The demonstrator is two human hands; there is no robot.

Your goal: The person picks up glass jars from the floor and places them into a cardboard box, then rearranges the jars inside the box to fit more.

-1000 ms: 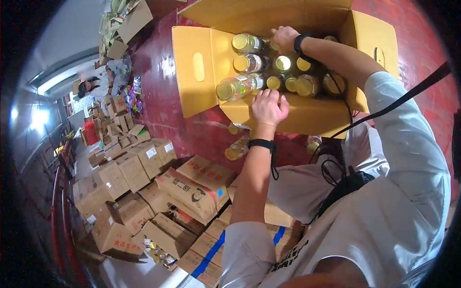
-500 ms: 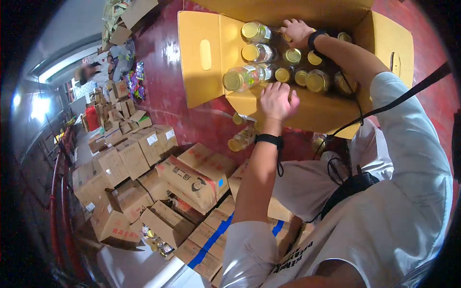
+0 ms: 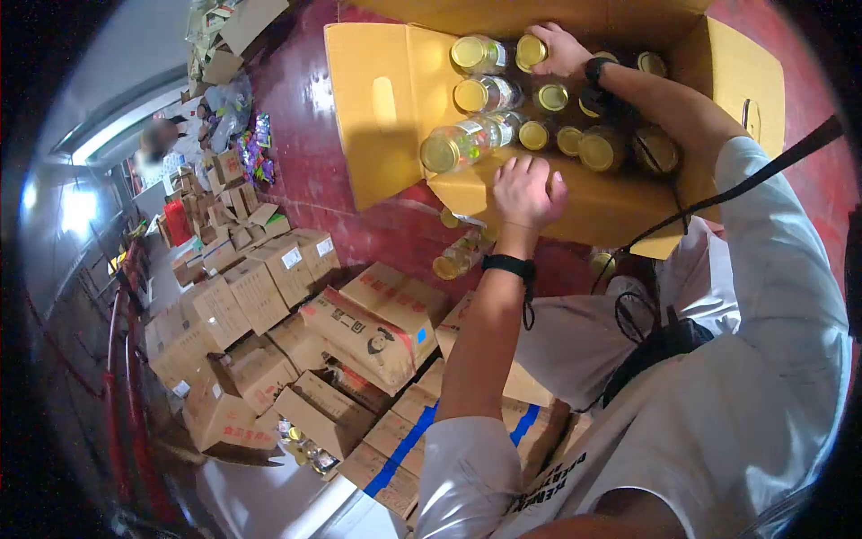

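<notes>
Several glass jars with gold lids stand inside an open yellow cardboard box (image 3: 370,166). My right hand (image 3: 558,52) reaches in at the box's far side, its fingers closed round the top of a jar (image 3: 531,50). At the near edge, my left hand (image 3: 528,193) is closed on the box's near flap (image 3: 597,205), fingers together and curled, thumb raised. A larger jar (image 3: 442,153) leans out over the box's left end, beside two more tilted jars (image 3: 473,93) (image 3: 470,54). Some of the jars at the right lie under my right forearm's shadow.
Brown cartons (image 3: 368,337) are stacked at the lower left, one open carton (image 3: 314,418) showing jars. More jars (image 3: 456,259) lie on the red floor (image 3: 301,90) beside the box. A red railing (image 3: 114,386) runs at the left. Another person (image 3: 160,144) is in the distance.
My right hand has drawn back a little, and the lid of the jar in its fingers now shows clearly. My left hand stays at the near flap. The view has shifted slightly.
</notes>
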